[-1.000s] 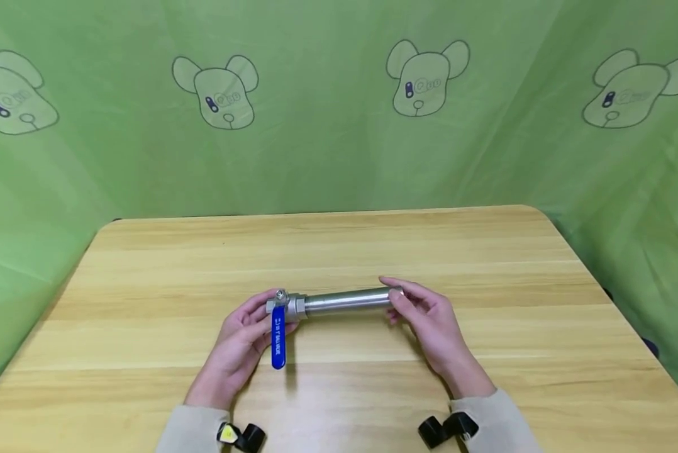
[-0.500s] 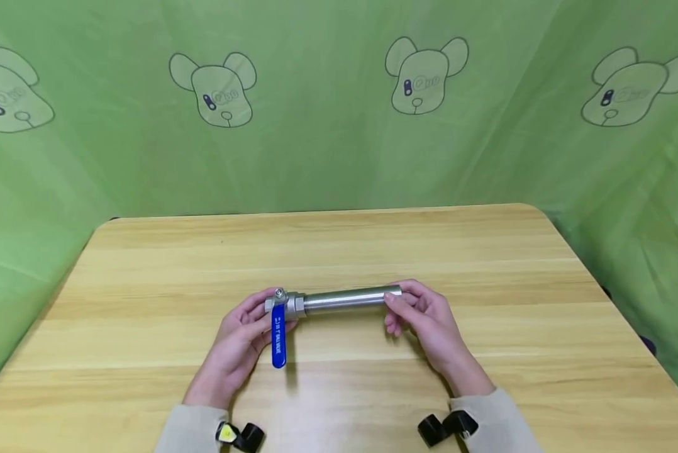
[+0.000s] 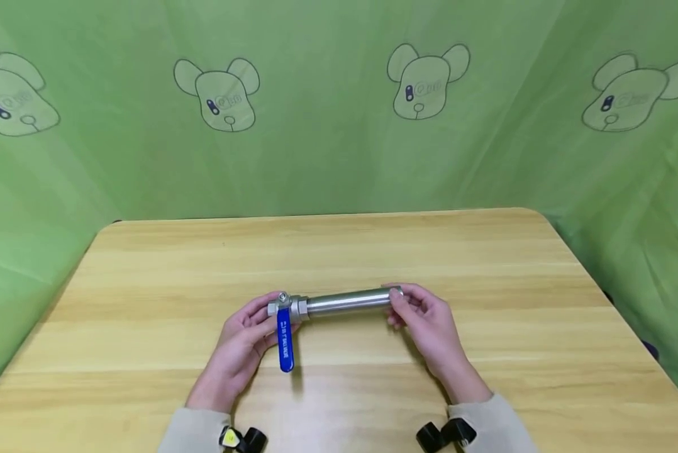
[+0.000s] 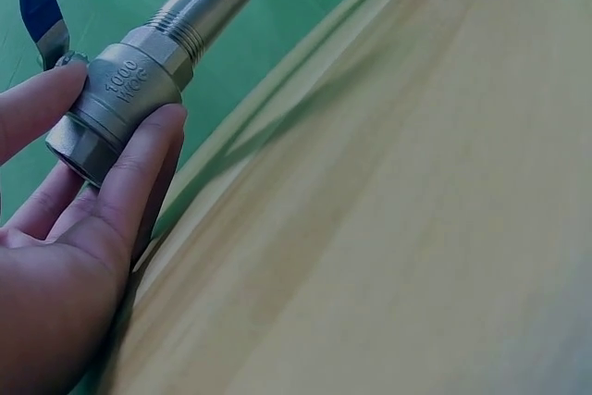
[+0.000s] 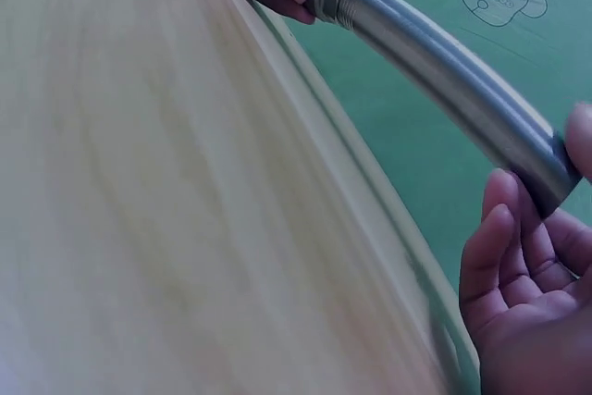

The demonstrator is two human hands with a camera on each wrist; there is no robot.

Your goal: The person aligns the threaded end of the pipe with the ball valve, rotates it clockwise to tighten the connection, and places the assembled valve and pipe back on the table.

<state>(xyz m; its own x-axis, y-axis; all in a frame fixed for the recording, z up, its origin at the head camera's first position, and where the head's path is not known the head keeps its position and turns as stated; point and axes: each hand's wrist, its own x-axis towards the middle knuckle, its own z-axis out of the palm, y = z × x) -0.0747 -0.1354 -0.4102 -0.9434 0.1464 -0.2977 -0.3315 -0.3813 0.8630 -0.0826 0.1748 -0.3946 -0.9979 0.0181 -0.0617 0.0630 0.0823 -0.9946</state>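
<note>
My left hand (image 3: 239, 349) grips the steel ball valve (image 3: 292, 308), thumb near the base of its blue lever (image 3: 285, 343), lever pointing back toward me; my right hand (image 3: 433, 330) pinches the free end of the metal pipe (image 3: 347, 301), whose threaded end meets the valve; joined pieces are between both hands, above the wooden table (image 3: 339, 251)

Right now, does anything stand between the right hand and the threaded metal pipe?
Nothing visible does: the right hand holds the threaded metal pipe by its free end. The left hand holds the ball valve, with its blue lever, at the other end.
</note>
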